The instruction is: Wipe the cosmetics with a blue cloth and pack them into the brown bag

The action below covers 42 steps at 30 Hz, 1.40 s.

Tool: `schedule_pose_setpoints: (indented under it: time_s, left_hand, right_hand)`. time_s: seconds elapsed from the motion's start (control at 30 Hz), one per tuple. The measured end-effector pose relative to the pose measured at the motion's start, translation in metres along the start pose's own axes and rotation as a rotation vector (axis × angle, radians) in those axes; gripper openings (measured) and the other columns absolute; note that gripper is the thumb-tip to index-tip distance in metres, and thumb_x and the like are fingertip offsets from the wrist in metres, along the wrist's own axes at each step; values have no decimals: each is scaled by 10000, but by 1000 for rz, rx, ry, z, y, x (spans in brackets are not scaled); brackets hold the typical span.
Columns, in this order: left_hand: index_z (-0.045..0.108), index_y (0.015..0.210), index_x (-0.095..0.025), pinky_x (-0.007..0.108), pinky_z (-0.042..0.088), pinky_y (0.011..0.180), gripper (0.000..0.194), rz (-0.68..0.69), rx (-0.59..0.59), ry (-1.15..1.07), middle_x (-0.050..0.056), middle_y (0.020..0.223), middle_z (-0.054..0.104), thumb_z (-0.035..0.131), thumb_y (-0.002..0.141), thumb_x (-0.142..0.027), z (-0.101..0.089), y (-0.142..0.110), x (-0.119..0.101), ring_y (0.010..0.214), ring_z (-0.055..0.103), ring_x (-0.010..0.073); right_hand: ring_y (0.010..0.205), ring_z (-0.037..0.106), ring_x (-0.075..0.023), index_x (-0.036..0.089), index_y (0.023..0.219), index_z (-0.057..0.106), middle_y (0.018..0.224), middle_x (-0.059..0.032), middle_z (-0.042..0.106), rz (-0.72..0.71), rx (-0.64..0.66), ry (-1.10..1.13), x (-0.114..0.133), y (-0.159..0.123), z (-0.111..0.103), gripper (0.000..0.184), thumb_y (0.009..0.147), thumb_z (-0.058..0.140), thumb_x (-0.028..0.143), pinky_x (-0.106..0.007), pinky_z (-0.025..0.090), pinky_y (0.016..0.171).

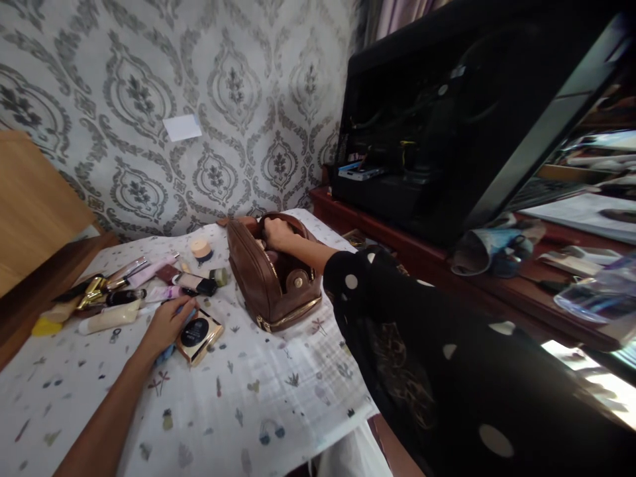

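A brown cosmetic bag with gold zips stands unzipped on the patterned white cloth. My right hand reaches into its far part, fingers curled; what they hold, if anything, is hidden. My left hand rests on the cloth to the left of the bag, its fingers closed over a crumpled blue cloth. Right beside those fingers lies a gold and black compact. Behind the left hand are a cream tube, a pink tube and a bottle with a black cap.
Farther back sits a small jar with a peach lid. More cosmetics, among them a gold item, are heaped at left. An open black computer case stands on the reddish wooden desk at right. A wooden panel rises at left.
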State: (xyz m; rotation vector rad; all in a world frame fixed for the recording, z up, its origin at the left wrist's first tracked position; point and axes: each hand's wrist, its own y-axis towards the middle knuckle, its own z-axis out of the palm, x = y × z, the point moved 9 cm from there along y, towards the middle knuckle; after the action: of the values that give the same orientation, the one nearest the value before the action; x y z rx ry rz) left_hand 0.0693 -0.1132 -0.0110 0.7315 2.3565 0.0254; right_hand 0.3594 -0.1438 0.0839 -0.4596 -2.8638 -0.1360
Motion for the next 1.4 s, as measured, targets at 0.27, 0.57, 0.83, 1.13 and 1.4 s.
schedule_pose_setpoints:
  time_s: [0.27, 0.57, 0.83, 1.13, 1.4]
  left_hand:
    - [696, 761, -187, 309, 483, 689, 566, -8, 19, 0, 51, 751, 740, 422, 807, -681, 2, 1, 6, 760, 664, 256]
    - [706, 767, -185, 324, 483, 718, 581, -5, 23, 25, 61, 762, 737, 413, 811, -685, 2, 2, 4, 774, 672, 269]
    - [700, 776, -179, 301, 477, 701, 594, 2, 30, 22, 47, 750, 733, 403, 821, -692, 2, 0, 5, 762, 658, 251]
    - [704, 788, -174, 297, 483, 683, 587, -21, 30, 6, 46, 739, 726, 413, 800, -684, 2, 1, 5, 751, 657, 251]
    - [702, 772, -170, 304, 476, 698, 596, -2, 32, 17, 54, 753, 730, 406, 812, -685, 2, 1, 6, 763, 660, 255]
  right_hand:
    - [1083, 648, -235, 160, 1307, 570, 1277, -109, 618, 54, -4, 56, -5, 13, 15, 391, 966, 621, 345, -446, 567, 906]
    - [1087, 642, -235, 166, 1270, 595, 1264, -105, 619, 53, 46, 77, -12, 15, 21, 369, 954, 639, 353, -426, 563, 901]
    - [1121, 645, -250, 140, 1318, 568, 1294, -137, 620, 43, 56, 38, -6, 7, 9, 408, 959, 633, 321, -443, 561, 929]
    - [1141, 688, -331, 96, 1175, 711, 1194, -221, 718, -53, 204, -44, 1, -13, 13, 355, 827, 721, 163, -345, 553, 947]
    - [1216, 644, -336, 167, 1246, 680, 1350, -192, 644, -77, 274, -77, 4, -20, 30, 422, 837, 725, 262, -409, 533, 989]
